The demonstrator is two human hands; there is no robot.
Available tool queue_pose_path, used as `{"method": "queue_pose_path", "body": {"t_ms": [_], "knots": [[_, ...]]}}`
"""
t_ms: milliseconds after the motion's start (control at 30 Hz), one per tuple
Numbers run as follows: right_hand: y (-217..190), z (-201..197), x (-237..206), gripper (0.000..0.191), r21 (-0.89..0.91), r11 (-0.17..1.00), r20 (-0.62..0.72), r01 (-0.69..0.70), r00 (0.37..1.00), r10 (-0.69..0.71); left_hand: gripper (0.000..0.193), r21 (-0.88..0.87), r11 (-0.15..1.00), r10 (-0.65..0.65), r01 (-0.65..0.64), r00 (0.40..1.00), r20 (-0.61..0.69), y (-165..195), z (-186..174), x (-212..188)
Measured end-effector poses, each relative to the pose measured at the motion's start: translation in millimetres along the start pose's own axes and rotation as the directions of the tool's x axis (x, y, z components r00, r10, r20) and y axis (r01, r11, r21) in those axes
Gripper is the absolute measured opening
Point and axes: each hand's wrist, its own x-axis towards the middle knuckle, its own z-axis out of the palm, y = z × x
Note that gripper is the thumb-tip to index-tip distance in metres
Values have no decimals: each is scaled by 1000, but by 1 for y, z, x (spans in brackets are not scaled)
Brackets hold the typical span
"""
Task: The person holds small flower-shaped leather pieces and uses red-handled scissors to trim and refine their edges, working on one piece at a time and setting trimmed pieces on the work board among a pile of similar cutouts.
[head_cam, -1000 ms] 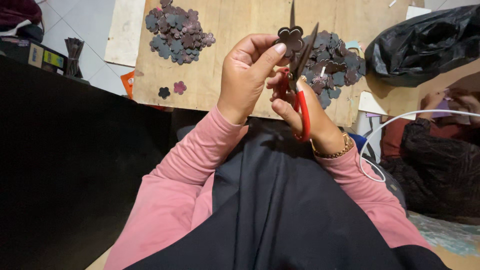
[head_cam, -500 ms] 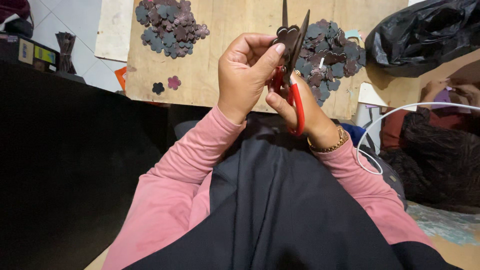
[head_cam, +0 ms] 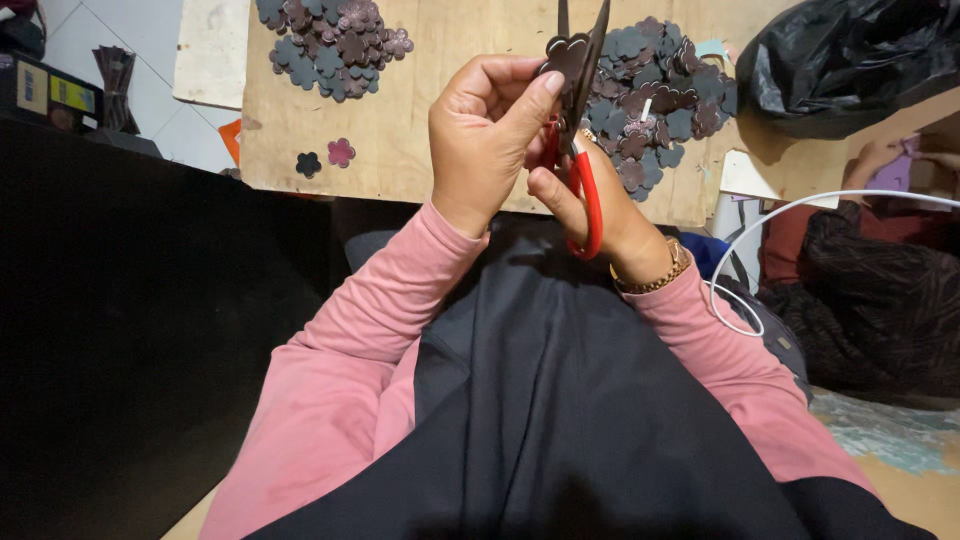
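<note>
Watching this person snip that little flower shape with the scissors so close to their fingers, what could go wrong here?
The left hand pinches the small dark flower piece right beside the open blades of the red-handled scissors held by the right hand, so the thumb could be nicked. The piece is small, so it might slip from the pinch, or a petal could be cut off by mistake.

sleeves: pink long sleeves (head_cam: 370,330) in soft knit cloth, reaching to both wrists, creased at the elbows
cuffs: plain, snug, just below each grip
bracelet: gold-coloured chain bracelet (head_cam: 655,275) on the right wrist, just below the right grip (head_cam: 600,205)
left grip (head_cam: 480,140): bare, no ring or band showing
lap: black cloth (head_cam: 560,420) draped between the sleeves, smooth with long folds
</note>
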Motion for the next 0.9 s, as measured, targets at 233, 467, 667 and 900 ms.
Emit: {"method": "queue_pose_path", "body": {"t_ms": [233,467,667,900], "knots": [[7,-1,1,51,-9,1000,-6,-1,1000,1,16,28,998,63,-63,998,23,-3,-4,1],[-1,2,1,71,-21,999,-11,47,999,-47,16,22,999,46,-46,999,17,-6,-6,2],[0,4,1,67,-35,998,-16,52,998,-53,16,49,998,43,-42,999,-3,-11,-8,4],[8,6,2,65,14,999,-40,38,998,-37,18,-12,998,58,-58,998,8,-16,-8,4]]}}
